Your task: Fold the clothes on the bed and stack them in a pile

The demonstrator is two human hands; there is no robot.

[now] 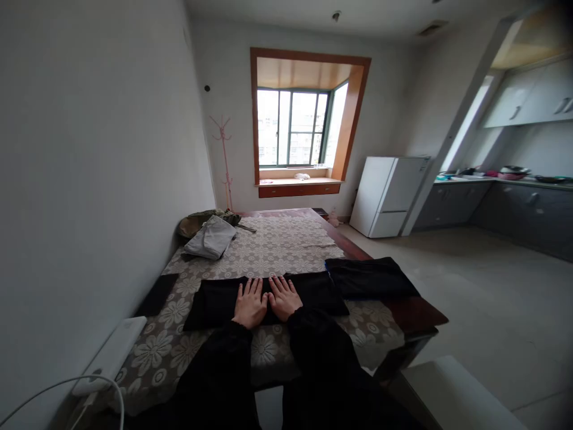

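A dark folded garment lies lengthwise across the near part of the table, its exact kind unclear. My left hand rests flat on its middle, fingers stretched out and pointing away from me. Close beside it, my right hand presses flat on the same cloth, the two thumbs almost touching. To the right, a second dark folded cloth with a bluish edge lies against the garment's right end and reaches over the table's bare wood.
A patterned tablecloth covers most of the table. At the far left sit a grey folded cloth and a camouflage-coloured item. A dark flat object and a white power strip with a cable line the wall. A white stool stands right.
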